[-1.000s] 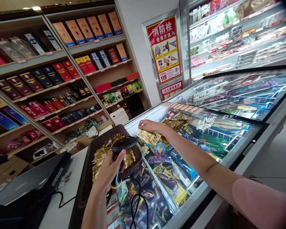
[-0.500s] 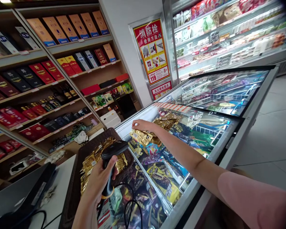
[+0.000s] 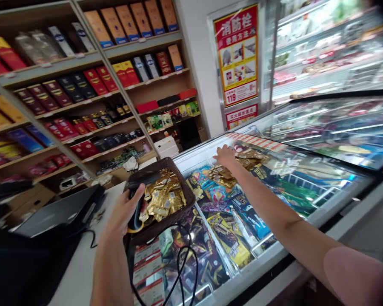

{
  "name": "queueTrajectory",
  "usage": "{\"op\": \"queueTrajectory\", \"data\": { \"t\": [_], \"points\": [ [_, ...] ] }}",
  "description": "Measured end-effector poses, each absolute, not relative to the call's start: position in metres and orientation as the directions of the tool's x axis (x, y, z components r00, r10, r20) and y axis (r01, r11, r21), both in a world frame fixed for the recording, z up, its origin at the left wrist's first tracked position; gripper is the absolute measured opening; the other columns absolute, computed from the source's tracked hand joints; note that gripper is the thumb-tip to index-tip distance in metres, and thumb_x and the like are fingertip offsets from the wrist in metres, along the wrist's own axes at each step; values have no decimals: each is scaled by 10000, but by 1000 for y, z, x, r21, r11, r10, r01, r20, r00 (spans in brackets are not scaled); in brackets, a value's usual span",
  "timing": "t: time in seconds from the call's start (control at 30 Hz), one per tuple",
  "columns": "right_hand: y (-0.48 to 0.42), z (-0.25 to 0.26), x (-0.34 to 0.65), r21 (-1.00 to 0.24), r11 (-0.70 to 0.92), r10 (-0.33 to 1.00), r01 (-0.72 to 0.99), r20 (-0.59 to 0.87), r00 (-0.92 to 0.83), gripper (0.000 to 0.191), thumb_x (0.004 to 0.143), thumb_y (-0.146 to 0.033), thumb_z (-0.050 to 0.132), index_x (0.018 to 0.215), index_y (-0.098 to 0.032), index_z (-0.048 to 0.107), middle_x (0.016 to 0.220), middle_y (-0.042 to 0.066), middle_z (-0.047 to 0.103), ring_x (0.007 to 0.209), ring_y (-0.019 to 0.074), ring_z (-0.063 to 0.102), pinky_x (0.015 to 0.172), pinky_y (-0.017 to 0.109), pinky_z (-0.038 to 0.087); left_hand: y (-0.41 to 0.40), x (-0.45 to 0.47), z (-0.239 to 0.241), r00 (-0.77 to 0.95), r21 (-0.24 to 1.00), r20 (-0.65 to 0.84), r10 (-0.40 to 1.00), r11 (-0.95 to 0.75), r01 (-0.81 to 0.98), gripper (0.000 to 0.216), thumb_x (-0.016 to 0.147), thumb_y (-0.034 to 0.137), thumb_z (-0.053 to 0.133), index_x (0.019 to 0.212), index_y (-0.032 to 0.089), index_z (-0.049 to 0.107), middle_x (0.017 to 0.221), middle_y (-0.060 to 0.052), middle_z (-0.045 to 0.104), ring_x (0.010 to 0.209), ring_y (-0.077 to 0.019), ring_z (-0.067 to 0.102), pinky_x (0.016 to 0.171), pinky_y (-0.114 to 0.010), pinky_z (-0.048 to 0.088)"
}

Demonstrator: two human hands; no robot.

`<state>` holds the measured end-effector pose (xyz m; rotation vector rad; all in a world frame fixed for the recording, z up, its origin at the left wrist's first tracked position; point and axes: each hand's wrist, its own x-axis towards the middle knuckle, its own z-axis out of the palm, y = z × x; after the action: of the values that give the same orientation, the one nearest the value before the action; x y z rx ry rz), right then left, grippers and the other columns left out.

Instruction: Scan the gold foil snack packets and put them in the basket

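View: head camera, looking down over counter [image 3: 83, 263] and freezer
Left hand [image 3: 121, 212]: grip wrapped firmly round the handle of the black scanner [image 3: 137, 187]; scanner held upright at the near-left edge of the basket [image 3: 187, 193]
Cable [image 3: 178, 267]: black, hung in loops below the scanner
Basket: brown woven, stood at the counter end beside the freezer, filled with gold packets [image 3: 164, 195]
Right hand [image 3: 225, 155]: arm stretched across the freezer lid [image 3: 322, 187]; palm down, grip spread, fingers flat, nothing seen pinched
Loose packets [image 3: 223, 176]: gold, heaped on the glass lid just below the right hand
Background: shelves [image 3: 67, 63] of boxed goods; red poster [image 3: 238, 55] on the wall
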<state>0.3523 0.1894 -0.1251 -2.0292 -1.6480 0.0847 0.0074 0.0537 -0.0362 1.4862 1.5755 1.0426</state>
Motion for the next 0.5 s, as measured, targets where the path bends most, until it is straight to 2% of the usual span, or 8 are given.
{"op": "queueTrajectory", "data": {
  "t": [0.1,0.2,0.27,0.37,0.4,0.47,0.5],
  "points": [
    [183,-119,319,-394,19,914,919,379,144,334,902,-322,509,1120,-87,601,1205,240,512,1120,350,458,896,466,339,52,-22,-29,-242,932,60,968,32,360,505,618,644,664,784,190,517,514,17,561,429,-116,507,409,-201,375],
    [174,-107,267,-356,240,899,903,431,-69,288,892,-348,522,1040,-132,640,1120,156,583,1047,292,525,879,399,381,48,-43,-26,-346,944,85,934,35,327,529,604,659,659,812,186,547,516,21,557,422,-112,507,399,-199,376],
    [168,-100,223,-325,376,875,868,433,-217,259,883,-375,532,975,-169,659,1069,106,615,1009,252,555,856,351,404,46,-50,-26,-356,954,96,930,16,299,548,600,671,651,822,177,568,523,17,563,422,-102,502,404,-194,379],
    [163,-97,152,-286,546,826,787,340,-449,292,900,-416,487,944,-180,654,1049,115,625,951,251,586,790,346,436,43,-54,-29,-332,966,108,937,-20,257,550,588,670,662,806,174,575,537,11,574,428,-97,505,423,-196,396],
    [164,-98,129,-246,589,800,769,307,-515,270,902,-387,487,975,-178,643,1059,123,626,961,258,588,783,348,443,42,-54,-29,-322,968,115,940,-33,251,546,587,668,666,802,175,572,541,8,579,432,-99,510,428,-199,401],
    [170,-102,89,-161,656,748,737,272,-606,224,873,-195,516,1077,-160,602,1113,141,613,1038,269,563,830,360,438,40,-55,-29,-305,968,130,943,-54,245,544,587,670,665,790,176,565,542,1,585,440,-109,524,430,-205,403],
    [174,-104,74,-131,686,720,716,269,-640,304,844,-114,523,1141,-158,571,1174,144,590,1100,269,533,872,369,426,38,-57,-28,-302,968,139,943,-65,242,545,588,673,662,785,175,562,540,-2,585,444,-113,529,432,-208,404]
  ]
}}
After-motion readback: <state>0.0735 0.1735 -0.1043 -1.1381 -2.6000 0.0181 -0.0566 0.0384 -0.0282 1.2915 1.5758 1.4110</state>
